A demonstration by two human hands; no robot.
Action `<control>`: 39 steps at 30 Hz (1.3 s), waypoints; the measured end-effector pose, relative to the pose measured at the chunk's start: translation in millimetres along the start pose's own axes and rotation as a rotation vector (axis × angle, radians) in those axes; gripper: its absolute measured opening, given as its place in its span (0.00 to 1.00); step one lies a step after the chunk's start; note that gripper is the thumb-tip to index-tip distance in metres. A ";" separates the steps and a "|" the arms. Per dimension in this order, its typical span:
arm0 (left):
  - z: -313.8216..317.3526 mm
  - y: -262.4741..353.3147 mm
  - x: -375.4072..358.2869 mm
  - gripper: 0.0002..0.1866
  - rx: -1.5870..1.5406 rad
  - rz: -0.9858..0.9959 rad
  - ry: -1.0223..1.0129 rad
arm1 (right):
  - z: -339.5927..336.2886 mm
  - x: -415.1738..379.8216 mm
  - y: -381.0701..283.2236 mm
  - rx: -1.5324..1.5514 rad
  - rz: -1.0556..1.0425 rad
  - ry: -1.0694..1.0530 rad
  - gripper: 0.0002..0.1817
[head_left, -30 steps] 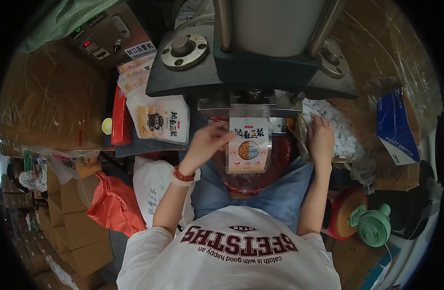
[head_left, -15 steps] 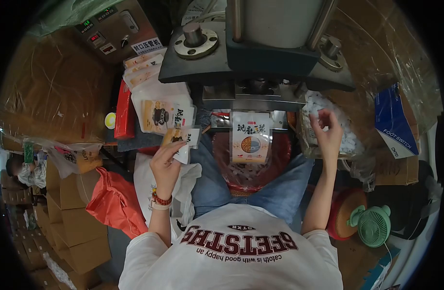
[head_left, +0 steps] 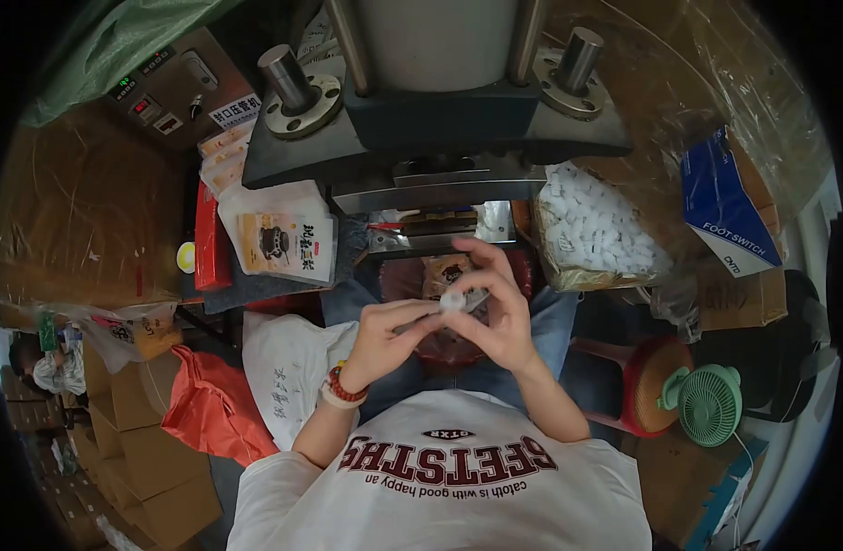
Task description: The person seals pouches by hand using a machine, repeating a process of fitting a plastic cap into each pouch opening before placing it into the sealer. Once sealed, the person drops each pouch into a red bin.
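Note:
My left hand point(head_left: 389, 338) and my right hand point(head_left: 502, 317) meet above my lap, in front of the press. The left fingers pinch a printed pouch, turned nearly edge-on and mostly hidden by the fingers. Between the right thumb and fingers is a small white plastic spout point(head_left: 452, 300), right at the pouch's edge. Below and behind the hands, another printed pouch point(head_left: 442, 273) lies in a dark red basin point(head_left: 522, 275). The metal jaw point(head_left: 440, 188) of the press hangs just beyond.
Stacked printed pouches point(head_left: 284, 246) lie at left beside a red box point(head_left: 211, 243). An open carton of white spouts point(head_left: 597, 225) stands at right, near a blue foot-switch box point(head_left: 729, 207). A green fan point(head_left: 709, 404) sits by a stool point(head_left: 643, 386). A control box point(head_left: 169, 92) is at upper left.
My right hand has left the spout carton and come to my left hand, which moved right with its pouch. The pouch hanging at the press jaw is gone from there.

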State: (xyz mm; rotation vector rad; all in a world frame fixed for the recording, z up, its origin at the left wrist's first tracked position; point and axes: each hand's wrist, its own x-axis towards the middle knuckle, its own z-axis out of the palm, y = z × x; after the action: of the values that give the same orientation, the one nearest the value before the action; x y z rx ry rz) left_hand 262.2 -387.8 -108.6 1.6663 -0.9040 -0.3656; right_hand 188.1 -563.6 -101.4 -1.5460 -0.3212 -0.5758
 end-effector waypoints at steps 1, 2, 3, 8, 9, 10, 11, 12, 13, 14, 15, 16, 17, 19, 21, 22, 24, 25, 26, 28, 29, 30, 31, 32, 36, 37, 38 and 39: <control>6.2 -9.7 2.3 0.10 0.000 -0.003 0.000 | -0.2 1.2 -0.6 -0.190 0.119 0.103 0.22; 12.2 -19.7 7.9 0.10 -0.138 -0.201 -0.018 | -0.9 3.0 -0.2 -0.381 0.237 0.204 0.26; 17.3 -29.1 13.7 0.11 -0.277 -0.397 -0.036 | -10.3 2.1 2.8 -0.549 0.166 0.235 0.32; 12.6 -38.3 51.8 0.15 -0.762 -0.564 0.100 | -69.4 13.8 -25.0 -0.788 0.204 0.505 0.16; 9.8 -41.9 58.5 0.15 -0.764 -0.566 0.102 | -78.3 17.3 -21.8 -0.969 0.329 0.439 0.14; 7.1 -46.6 63.1 0.15 -0.826 -0.577 0.082 | -88.0 18.8 -17.8 -1.145 0.456 0.367 0.13; 5.3 -49.3 65.0 0.14 -0.887 -0.588 0.063 | -102.2 7.3 6.5 -1.260 0.499 0.241 0.13; 5.1 -48.4 65.8 0.14 -0.885 -0.597 0.058 | -104.6 6.5 16.9 -1.257 0.500 0.239 0.13; 5.6 -46.8 66.6 0.14 -0.883 -0.598 0.060 | -106.3 6.9 25.5 -1.271 0.526 0.233 0.13; 6.4 -45.1 66.6 0.15 -0.884 -0.606 0.067 | -108.2 6.8 31.0 -1.284 0.550 0.223 0.13; 5.5 -44.3 63.9 0.16 -0.885 -0.619 0.076 | -108.2 7.4 29.9 -1.277 0.550 0.214 0.13; 2.8 -49.5 61.9 0.19 -0.746 -0.610 0.042 | -108.4 8.8 26.7 -1.166 0.556 0.264 0.12; -5.2 -49.1 58.0 0.19 -0.743 -0.606 0.050 | -109.0 13.4 21.7 -1.058 0.554 0.314 0.12; -31.3 -38.3 45.0 0.27 -0.289 -0.466 0.121 | -96.0 21.3 0.4 -0.961 0.612 0.399 0.13; -62.3 -21.9 27.9 0.32 0.759 0.147 0.502 | -86.7 13.3 -7.0 -0.131 0.320 0.640 0.15; -76.7 -24.7 15.6 0.32 0.758 0.146 0.498 | -82.2 8.5 -13.7 0.016 0.338 0.577 0.17; -101.2 -37.6 -13.0 0.31 1.307 0.012 0.324 | -61.5 4.6 -18.9 0.171 0.316 0.480 0.17; -111.5 -45.6 -27.5 0.31 1.487 -0.028 0.256 | -51.5 3.2 -19.9 0.326 0.289 0.378 0.17; -119.7 -60.1 -40.2 0.28 1.336 0.008 0.173 | -45.2 -1.6 -13.2 0.316 0.251 0.294 0.16; -120.5 -62.6 -49.5 0.27 1.183 0.043 0.081 | -23.7 6.4 -13.0 0.254 0.139 0.136 0.15; -113.3 -57.4 -50.0 0.25 0.914 0.006 0.207 | -11.8 8.4 -16.5 0.185 0.172 0.142 0.14; -104.5 -50.1 -47.5 0.25 0.642 -0.028 0.328 | -1.4 10.6 -15.5 0.137 0.167 0.116 0.15; -93.4 -39.7 -42.4 0.24 0.627 0.017 0.357 | 8.5 13.0 -13.4 0.088 0.162 0.090 0.16; -80.8 -28.0 -35.8 0.23 0.609 0.064 0.387 | 16.4 16.6 -8.1 -0.053 0.110 0.062 0.17; -49.0 3.1 -20.6 0.22 0.589 0.226 0.284 | 34.8 16.5 3.9 -0.106 0.219 0.034 0.18; -46.4 8.7 -18.5 0.22 0.590 0.228 0.288 | 32.5 16.5 3.5 -0.049 0.166 0.034 0.17; -44.8 13.4 -16.2 0.21 0.567 0.274 0.256 | 29.7 17.5 3.2 0.008 0.111 0.032 0.17; -43.1 17.9 -14.1 0.20 0.542 0.317 0.220 | 26.1 17.0 2.6 0.007 0.109 0.031 0.17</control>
State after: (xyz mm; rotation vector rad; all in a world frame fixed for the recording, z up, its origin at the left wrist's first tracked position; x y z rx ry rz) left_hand 274.8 -348.9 -82.0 1.9572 -1.1421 0.3027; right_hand 207.8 -540.5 -93.9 -1.5360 -0.2143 -0.5122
